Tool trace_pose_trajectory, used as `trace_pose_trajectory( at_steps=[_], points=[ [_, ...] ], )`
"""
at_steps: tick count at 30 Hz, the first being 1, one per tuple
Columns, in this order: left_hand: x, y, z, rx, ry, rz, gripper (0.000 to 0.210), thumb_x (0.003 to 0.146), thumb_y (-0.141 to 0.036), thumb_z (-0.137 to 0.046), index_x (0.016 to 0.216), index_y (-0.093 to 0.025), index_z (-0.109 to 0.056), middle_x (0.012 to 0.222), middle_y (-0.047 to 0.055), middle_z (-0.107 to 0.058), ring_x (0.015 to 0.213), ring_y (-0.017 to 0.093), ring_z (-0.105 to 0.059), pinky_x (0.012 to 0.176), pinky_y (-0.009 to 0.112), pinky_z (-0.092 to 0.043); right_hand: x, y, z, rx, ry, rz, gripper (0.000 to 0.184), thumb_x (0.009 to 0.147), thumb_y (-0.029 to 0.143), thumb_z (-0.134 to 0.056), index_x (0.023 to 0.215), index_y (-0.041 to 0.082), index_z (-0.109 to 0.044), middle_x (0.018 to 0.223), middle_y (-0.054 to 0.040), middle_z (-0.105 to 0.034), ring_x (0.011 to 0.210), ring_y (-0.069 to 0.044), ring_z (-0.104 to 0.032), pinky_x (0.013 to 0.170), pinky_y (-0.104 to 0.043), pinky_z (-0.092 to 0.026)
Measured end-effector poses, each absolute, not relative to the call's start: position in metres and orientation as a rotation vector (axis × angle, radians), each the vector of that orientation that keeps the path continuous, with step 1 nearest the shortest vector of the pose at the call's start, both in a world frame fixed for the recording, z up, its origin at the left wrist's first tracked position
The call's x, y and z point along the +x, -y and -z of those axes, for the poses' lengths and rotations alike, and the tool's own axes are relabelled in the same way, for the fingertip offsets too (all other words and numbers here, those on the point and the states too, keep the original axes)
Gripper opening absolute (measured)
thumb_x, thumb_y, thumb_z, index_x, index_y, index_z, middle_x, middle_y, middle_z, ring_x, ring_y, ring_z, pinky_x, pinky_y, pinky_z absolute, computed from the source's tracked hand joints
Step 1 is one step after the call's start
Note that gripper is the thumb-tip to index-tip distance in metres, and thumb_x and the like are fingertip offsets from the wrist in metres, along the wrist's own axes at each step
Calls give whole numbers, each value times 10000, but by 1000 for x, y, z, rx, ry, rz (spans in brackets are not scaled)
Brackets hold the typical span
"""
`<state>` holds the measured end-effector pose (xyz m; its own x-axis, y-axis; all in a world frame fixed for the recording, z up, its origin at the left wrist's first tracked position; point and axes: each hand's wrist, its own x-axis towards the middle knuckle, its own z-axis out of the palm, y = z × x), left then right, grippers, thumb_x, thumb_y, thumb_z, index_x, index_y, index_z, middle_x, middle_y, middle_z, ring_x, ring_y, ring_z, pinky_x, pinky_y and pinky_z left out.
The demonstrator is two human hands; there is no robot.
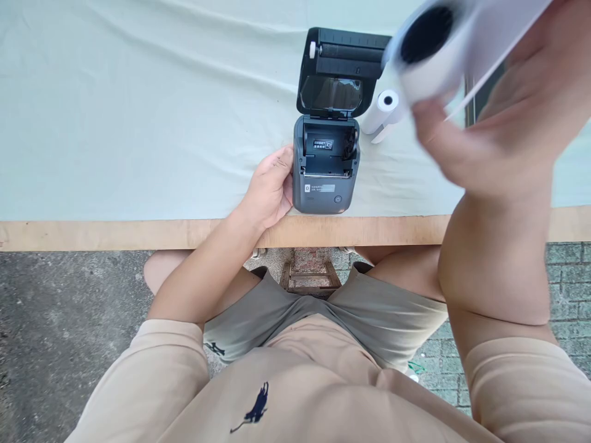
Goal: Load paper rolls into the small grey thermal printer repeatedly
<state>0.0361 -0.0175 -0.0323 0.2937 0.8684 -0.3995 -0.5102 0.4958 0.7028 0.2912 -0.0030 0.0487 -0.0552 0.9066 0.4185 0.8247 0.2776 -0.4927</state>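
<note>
A small dark grey label printer (325, 195) stands near the table's front edge with its lid (344, 67) swung up and back. Its paper bay shows bare, with a small sticker inside. Against the printer's left side is my left hand (270, 187), thumb and fingers gripping the casing, the fingertips partly hidden. Raised at the upper right, close to the camera and blurred, my right hand (489, 129) holds a white paper roll (429, 77) with a dark core. A loose strip of its paper stretches toward the top right.
A second, smaller-looking paper roll (381, 114) stands on the pale cloth (161, 111) just right of the printer. Behind my right hand, a dark flat object (489, 92) is partly covered. The table's wooden edge (115, 235) runs across in front of my lap.
</note>
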Motion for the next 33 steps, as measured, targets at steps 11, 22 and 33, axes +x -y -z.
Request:
trace_pose_trajectory(
  at_steps=[11,22,33],
  points=[
    [36,19,32,513,-810,-959,324,1124,-232,-488,935,-170,-743,838,-16,-792,783,102,-795,714,195,-651,242,22,-54,-1602,2541,176,273,871,241,-606,1133,314,-625,873,-37,-756,1003,-323,-692,820,-455,-352],
    [35,19,34,538,-858,-969,266,1110,-248,-527,991,-176,-754,881,-8,-794,979,151,-825,859,255,-682,222,21,-66,-1778,2565,27,269,867,131,-552,1058,307,-622,794,-58,-717,995,-343,-663,792,-445,-324],
    [36,19,34,531,-865,-967,287,1110,-266,-527,1012,-173,-780,1022,27,-807,1105,177,-805,1028,305,-647,227,17,-37,-1612,2532,214,211,850,122,-600,944,306,-645,883,-50,-781,953,-313,-622,716,-438,-337]
  ],
)
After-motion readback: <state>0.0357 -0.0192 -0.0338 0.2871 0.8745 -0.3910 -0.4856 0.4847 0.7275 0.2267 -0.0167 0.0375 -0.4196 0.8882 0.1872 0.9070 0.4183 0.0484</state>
